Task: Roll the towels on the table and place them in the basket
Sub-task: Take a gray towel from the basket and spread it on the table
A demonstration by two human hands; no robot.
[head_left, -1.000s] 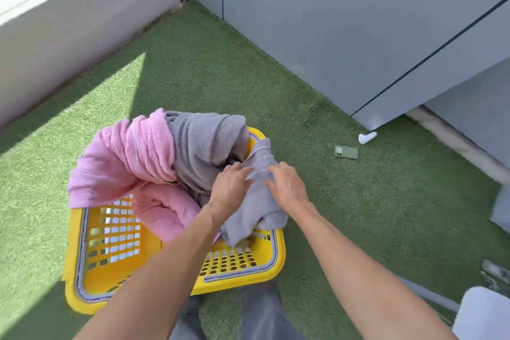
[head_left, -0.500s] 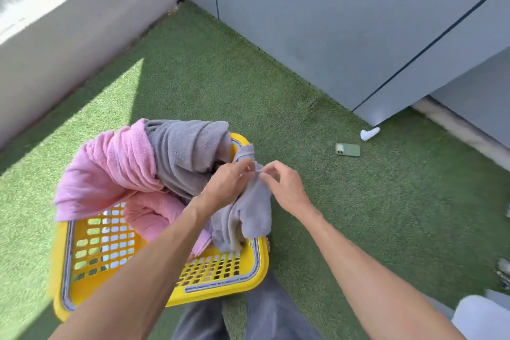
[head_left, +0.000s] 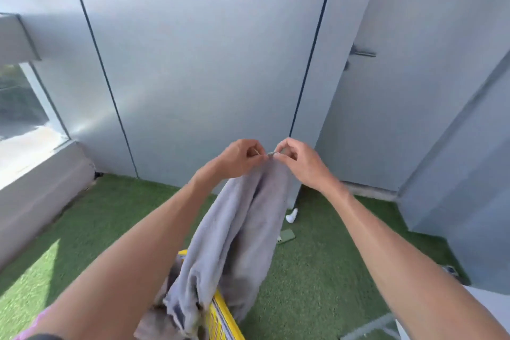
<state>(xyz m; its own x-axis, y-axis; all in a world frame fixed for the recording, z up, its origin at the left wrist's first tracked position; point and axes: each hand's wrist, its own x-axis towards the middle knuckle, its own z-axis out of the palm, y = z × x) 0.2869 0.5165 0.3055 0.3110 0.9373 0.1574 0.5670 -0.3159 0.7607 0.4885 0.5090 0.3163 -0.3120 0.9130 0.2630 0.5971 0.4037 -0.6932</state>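
A grey towel (head_left: 234, 234) hangs in long folds from both my hands, raised in front of me. My left hand (head_left: 238, 159) and my right hand (head_left: 296, 161) pinch its top edge close together, fingertips almost touching. The towel's lower end reaches down to the yellow basket (head_left: 220, 317), of which only a corner of the rim shows at the bottom. Another grey towel (head_left: 157, 326) lies bunched in the basket under my left forearm. A sliver of pink towel (head_left: 36, 323) shows at the lower left, mostly hidden by that arm.
Green artificial turf (head_left: 317, 270) covers the floor. A green phone (head_left: 285, 236) and a small white object (head_left: 292, 215) lie on it beyond the towel. Grey wall panels (head_left: 207, 63) stand close ahead, a low ledge with a window to the left, a white surface (head_left: 469, 292) at lower right.
Both hands have lifted the grey towel out of the basket and up high. The view has tilted up, so the basket and the pink towels have dropped to the bottom edge.
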